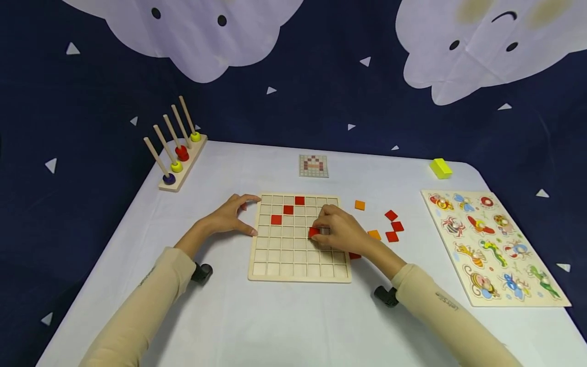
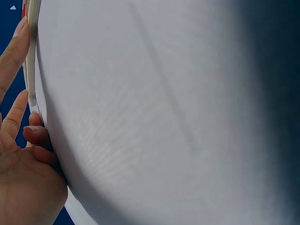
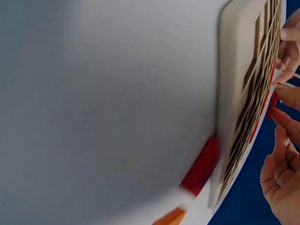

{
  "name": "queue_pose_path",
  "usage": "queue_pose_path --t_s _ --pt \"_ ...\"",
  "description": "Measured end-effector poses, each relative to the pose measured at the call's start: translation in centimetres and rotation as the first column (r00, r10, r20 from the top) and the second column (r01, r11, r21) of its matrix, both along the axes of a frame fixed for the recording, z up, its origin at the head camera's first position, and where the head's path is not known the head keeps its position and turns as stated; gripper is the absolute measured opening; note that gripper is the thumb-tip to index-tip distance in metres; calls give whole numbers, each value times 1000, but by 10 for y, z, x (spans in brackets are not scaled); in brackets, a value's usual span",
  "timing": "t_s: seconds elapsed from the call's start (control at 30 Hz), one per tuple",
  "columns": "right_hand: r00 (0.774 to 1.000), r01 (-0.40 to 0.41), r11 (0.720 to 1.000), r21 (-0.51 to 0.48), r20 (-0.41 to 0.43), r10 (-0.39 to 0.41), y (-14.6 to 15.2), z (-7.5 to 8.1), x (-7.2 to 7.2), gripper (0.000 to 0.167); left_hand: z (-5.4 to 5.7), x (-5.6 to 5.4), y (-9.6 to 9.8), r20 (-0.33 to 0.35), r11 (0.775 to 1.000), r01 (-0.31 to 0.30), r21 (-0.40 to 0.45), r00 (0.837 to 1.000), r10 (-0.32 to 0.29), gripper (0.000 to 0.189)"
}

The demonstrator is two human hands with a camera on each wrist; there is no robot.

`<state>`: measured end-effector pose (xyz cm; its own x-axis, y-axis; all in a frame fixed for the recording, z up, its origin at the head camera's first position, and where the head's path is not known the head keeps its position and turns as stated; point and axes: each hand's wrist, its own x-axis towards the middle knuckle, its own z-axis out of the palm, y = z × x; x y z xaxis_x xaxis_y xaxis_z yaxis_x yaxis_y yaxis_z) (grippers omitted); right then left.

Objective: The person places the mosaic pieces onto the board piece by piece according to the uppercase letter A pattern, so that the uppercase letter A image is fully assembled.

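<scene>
A square wooden grid board (image 1: 279,256) lies on the white table, with three red tiles (image 1: 276,219) set in a diagonal across its upper cells. My left hand (image 1: 224,216) rests at the board's left side, index finger and thumb spread along its edge. Part of another red piece (image 1: 243,206) shows behind the left fingers. Over the board's right half, my right hand (image 1: 339,229) pinches a red square tile (image 1: 314,232) between thumb and finger. The right wrist view shows that red tile (image 3: 271,104) upright between the fingertips, close over the grid.
Loose red tiles (image 1: 392,236) and orange tiles (image 1: 359,205) lie right of the board. Behind it is a small pattern card (image 1: 314,166). A peg stand with rings (image 1: 190,161) is at back left. An insect puzzle board (image 1: 495,250) and a yellow block (image 1: 441,168) are at right.
</scene>
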<state>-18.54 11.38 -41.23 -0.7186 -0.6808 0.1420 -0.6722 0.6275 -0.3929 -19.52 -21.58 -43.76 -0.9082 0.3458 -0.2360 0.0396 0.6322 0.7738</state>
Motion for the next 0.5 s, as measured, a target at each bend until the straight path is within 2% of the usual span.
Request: queue_pose_path --t_s 0.5 --pt "997 -59 998 29 45 58 -47 2 -2 23 1 -1 0 -5 1000 13 8 1000 -13 92"
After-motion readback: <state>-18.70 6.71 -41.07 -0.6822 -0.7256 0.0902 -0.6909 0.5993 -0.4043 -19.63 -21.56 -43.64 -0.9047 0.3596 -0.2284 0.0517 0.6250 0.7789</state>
